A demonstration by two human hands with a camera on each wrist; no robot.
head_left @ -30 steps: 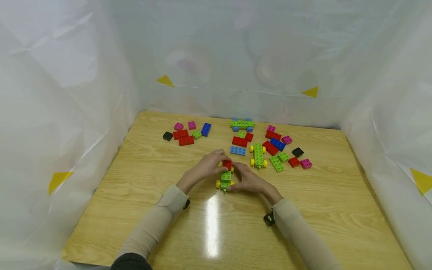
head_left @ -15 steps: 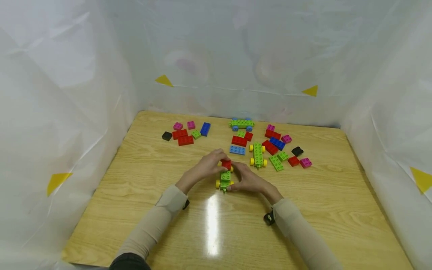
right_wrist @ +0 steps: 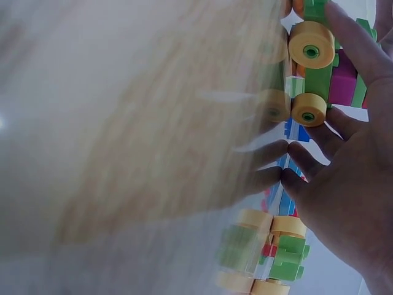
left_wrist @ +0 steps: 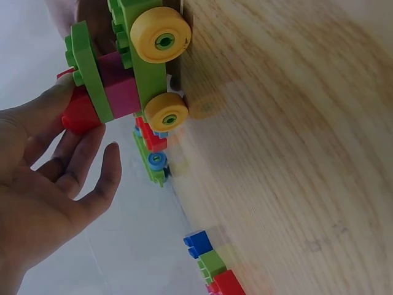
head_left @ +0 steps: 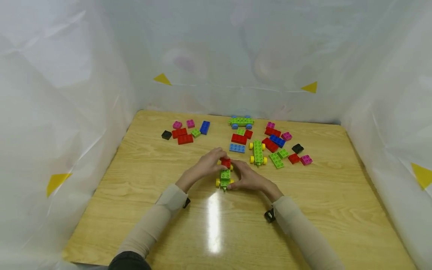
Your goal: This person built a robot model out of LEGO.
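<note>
1. Yellow-wheeled car (head_left: pixel 224 183) is positioned between the fingers.
2. Red brick (head_left: pixel 226 163) is pinched by left hand (head_left: pixel 208 165); car is gripped lengthwise by right hand (head_left: pixel 249 177).
3. Purple brick (left_wrist: pixel 121 89), green brick (left_wrist: pixel 91 70) are stacked beneath; loose bricks (head_left: pixel 185 139) beyond fingers are unattached.

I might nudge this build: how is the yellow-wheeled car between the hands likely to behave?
The yellow-wheeled car would likely roll lengthwise on its round wheels. Its studded bricks look like hard plastic, so it should feel stiff. The red-topped stack may leave it somewhat top-heavy.

Free tabletop (head_left: pixel 135 180) leftward; bricks (head_left: pixel 237 148) beyond hands (head_left: pixel 206 165)
</note>
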